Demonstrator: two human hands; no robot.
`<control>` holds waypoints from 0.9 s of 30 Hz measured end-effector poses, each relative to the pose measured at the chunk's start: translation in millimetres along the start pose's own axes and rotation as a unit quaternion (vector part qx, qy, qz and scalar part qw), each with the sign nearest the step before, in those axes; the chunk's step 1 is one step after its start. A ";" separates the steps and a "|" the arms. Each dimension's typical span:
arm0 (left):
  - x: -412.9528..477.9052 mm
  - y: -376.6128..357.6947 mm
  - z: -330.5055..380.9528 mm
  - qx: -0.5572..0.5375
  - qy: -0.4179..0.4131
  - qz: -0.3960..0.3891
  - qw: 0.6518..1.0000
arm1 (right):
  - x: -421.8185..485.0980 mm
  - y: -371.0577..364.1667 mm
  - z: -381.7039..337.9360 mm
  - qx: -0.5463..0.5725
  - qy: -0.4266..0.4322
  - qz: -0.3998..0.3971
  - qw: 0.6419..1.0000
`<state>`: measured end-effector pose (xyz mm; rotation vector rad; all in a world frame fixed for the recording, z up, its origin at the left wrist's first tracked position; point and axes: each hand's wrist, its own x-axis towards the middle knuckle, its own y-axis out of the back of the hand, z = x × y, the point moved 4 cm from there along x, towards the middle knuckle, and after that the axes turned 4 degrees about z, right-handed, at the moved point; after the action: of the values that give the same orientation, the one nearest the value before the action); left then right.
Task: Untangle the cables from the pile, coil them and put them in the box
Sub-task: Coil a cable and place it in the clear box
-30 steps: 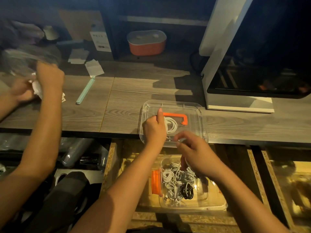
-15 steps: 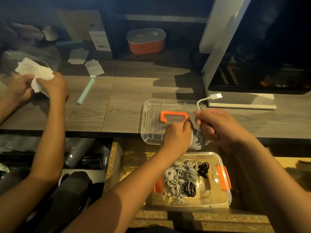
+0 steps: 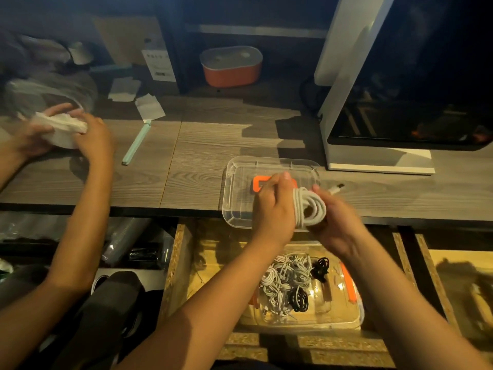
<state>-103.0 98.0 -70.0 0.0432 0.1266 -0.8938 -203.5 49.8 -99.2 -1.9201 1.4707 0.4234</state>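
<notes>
head | 1 coil [image 3: 300, 209] over 1 lid [image 3: 237, 198], gripped by left hand [image 3: 274, 209], right hand [image 3: 338, 225] | 1 box [image 3: 360, 313] below | plug [image 3: 337, 188] lower than before

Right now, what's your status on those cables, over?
Left hand and right hand both grip white cable, coiled, plug sticking out. Box open below, other coils inside. Nothing blocks the drop.

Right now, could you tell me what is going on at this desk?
A person is coiling a white cable: the left hand grips the coil while the right hand holds its other side, above a clear lid on the desk. The clear box below holds several white and black coils. At left, a second person's hands hold a white bundle.
</notes>
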 end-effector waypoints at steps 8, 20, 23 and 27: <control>-2.7 11.6 -21.0 -0.063 0.180 0.178 0.965 | -26.9 -9.8 56.6 -0.257 0.319 0.136 0.902; -7.8 7.8 -51.2 -0.086 0.269 0.218 0.934 | -10.1 5.8 49.7 -0.167 0.327 0.183 0.912; -3.0 8.5 -52.5 -0.061 0.226 0.224 0.946 | -27.1 7.0 44.6 -0.213 0.404 0.194 0.868; 5.1 11.2 -56.6 0.022 0.126 0.224 0.966 | -34.9 -14.1 38.0 -0.458 0.515 0.155 0.708</control>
<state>-96.3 106.2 -127.0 0.2199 0.3215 -0.4351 -195.8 102.7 -100.5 -2.9497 2.6906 0.2050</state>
